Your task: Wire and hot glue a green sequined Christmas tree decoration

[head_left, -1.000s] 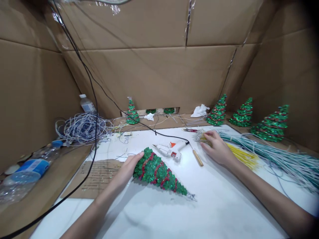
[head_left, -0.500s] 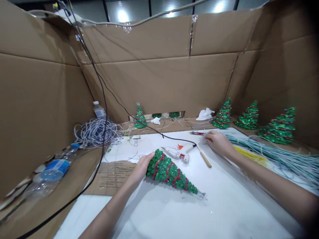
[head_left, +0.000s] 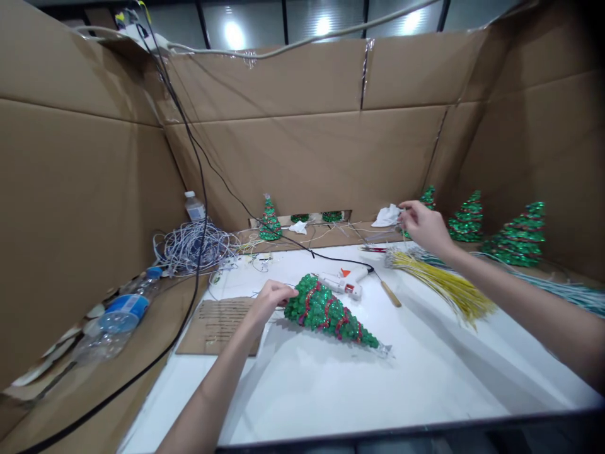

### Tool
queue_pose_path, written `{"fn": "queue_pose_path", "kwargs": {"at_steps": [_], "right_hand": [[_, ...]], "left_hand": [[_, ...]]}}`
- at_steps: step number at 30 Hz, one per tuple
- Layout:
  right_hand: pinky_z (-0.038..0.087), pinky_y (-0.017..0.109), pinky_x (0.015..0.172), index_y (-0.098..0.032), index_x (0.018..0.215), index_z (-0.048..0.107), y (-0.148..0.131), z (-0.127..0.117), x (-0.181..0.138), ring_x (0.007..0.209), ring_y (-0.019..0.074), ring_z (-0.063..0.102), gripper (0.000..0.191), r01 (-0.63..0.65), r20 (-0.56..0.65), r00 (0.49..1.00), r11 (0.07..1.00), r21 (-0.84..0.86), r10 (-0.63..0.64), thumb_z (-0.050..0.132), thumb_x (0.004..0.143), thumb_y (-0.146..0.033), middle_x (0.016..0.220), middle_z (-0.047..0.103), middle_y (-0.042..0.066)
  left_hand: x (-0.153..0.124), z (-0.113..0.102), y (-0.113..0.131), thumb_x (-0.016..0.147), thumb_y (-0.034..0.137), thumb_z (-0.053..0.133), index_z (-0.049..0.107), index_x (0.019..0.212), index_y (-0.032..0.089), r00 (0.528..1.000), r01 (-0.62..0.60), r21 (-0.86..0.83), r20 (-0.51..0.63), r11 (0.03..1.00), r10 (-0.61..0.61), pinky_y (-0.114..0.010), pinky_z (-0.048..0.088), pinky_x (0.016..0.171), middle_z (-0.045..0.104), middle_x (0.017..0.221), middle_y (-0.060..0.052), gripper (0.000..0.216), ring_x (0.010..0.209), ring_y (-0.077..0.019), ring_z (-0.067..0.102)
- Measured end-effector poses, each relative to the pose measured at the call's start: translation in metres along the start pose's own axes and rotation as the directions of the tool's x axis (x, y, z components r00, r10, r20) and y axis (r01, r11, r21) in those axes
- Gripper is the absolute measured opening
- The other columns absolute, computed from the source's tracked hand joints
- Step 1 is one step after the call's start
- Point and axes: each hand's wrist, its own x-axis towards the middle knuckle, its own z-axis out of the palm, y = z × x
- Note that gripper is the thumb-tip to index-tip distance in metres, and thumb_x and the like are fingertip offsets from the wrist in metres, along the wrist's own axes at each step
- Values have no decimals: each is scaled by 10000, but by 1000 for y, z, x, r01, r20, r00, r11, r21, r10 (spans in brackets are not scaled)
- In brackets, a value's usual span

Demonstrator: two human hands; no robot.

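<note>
Left hand (head_left: 270, 300): half-curled, touching green tree (head_left: 328, 311) at base, grip unclear. Right hand (head_left: 424, 228): curled, contents unclear. Tree: lying, tip rightward, nearer person.

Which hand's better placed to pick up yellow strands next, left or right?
Probably the right hand: it hovers near the yellow strands, though whether it holds something is unclear. The left hand is farther away, at the wide end of the lying green tree.

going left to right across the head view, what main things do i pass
Blue-labelled bottle → tangle of white wire → small upright tree → green tree lying on its side → yellow bundle → rightmost upright tree
</note>
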Motion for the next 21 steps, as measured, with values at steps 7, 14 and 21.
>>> {"fn": "queue_pose_path", "kwargs": {"at_steps": [7,14,21], "right_hand": [[521,273,695,-147,1118,513,-54,-43,-4,802,132,626,308,99,-106,992,951,294,-70,411,945,-381,1058,657,135],[563,308,620,-258,983,542,-111,-51,-26,687,140,633,161,293,-316,937,835,466,-152,470,944,-396,883,659,44],[589,289,587,-234,978,612,-182,-63,-80,675,128,657,102,484,-366,875,589,648,-317,523,935,-210,847,677,14]], "left_hand": [[-4,3,2,693,534,680,635,520,142,984,-145,26,110,989,142,-255,310,536,537,500,6,431,520,-123,447],[-2,6,-3,701,493,697,712,680,120,986,-83,-24,145,996,85,-239,324,564,605,608,-14,374,569,-119,480],[-4,7,-1,702,471,696,689,663,117,991,-44,-31,123,999,48,-237,335,571,575,607,-12,357,586,-125,485]]}}
